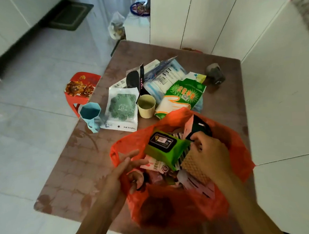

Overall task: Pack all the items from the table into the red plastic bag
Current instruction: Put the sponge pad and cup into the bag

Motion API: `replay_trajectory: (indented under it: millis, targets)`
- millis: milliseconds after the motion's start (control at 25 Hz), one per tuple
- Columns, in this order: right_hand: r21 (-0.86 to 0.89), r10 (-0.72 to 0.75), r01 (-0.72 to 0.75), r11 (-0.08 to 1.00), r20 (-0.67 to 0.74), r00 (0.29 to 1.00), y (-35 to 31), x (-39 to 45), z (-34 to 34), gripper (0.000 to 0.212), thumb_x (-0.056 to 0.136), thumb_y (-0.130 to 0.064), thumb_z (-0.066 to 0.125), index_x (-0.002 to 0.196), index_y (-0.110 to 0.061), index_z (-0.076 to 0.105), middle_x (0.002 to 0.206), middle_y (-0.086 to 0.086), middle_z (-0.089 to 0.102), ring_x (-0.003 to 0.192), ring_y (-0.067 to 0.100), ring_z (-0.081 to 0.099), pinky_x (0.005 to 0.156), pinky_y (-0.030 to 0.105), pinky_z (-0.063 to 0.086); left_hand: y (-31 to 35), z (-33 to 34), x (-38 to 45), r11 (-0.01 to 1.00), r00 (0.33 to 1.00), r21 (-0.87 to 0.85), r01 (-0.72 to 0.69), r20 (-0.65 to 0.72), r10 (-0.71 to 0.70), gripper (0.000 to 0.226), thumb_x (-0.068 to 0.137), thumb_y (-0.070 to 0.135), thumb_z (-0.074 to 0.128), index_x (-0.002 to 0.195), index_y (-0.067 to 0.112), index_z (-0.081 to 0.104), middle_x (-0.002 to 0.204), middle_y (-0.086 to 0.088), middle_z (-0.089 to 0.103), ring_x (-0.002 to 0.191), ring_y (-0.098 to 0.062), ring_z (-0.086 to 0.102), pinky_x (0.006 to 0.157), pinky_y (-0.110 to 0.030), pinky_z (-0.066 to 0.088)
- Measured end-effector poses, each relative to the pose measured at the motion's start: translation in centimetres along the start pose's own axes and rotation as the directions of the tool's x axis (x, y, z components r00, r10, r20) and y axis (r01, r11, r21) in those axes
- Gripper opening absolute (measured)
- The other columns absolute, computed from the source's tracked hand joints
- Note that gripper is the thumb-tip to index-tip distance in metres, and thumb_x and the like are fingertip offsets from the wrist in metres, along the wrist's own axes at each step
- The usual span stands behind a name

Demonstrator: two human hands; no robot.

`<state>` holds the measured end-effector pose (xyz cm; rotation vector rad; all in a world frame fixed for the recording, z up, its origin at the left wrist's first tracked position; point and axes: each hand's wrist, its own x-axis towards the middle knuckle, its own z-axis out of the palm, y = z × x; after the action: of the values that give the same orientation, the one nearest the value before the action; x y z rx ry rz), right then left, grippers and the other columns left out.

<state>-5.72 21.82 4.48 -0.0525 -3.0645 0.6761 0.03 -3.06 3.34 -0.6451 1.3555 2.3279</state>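
The red plastic bag (230, 141) lies open on the near half of the brown table (77, 167). A green wipes pack (163, 148) sits on top of several packets inside it. My left hand (124, 170) grips the bag's left rim, thumb inside. My right hand (208, 149) reaches into the bag, fingers closed on a black and pink packet (197, 123). Still on the table are a blue octagonal cup (91, 114), a white pouch with a green coaster (122, 108), a beige cup (146, 105), a green and white packet (181, 97), face-mask packs (163, 76) and a grey lump (215, 73).
A red plastic stool (80, 88) stands at the table's left side. White cabinets (216, 20) close in behind and to the right. A clear bag (116, 26) rests on the pale tiled floor beyond the table, and a dark mat (69, 14) lies at far left.
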Motion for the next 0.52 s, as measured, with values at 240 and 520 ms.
replay_trajectory:
  millis: [240,520]
  targets:
    - [0.181,-0.485,0.456,0.871,0.167,0.859,-15.7,7.9,5.2,0.033,0.088,-0.022,0.058,0.120,-0.022,0.056,0.112,-0.001,0.069,0.097,0.023,0.065,0.075,0.037,0.053,1.8,-2.3,0.0,0.998,0.984,-0.055,0.005,-0.180,-0.015,0.038,0.078,0.023,0.060,0.114,0.009,0.064,0.095,-0.016,0.069,0.052,-0.019,0.052,0.034,-0.019,0.027]
    - [-0.182,-0.428,0.589,0.787,0.526,0.735,-24.1,15.8,20.5,0.046,0.086,-0.008,0.061,0.131,-0.014,0.050,0.127,0.010,0.059,0.100,0.032,0.066,0.073,0.041,0.054,1.1,-6.5,2.7,0.954,0.948,-0.216,0.209,-0.194,-0.252,0.034,0.092,0.016,0.048,0.121,0.005,0.061,0.086,-0.012,0.069,0.050,-0.016,0.049,0.036,-0.019,0.025]
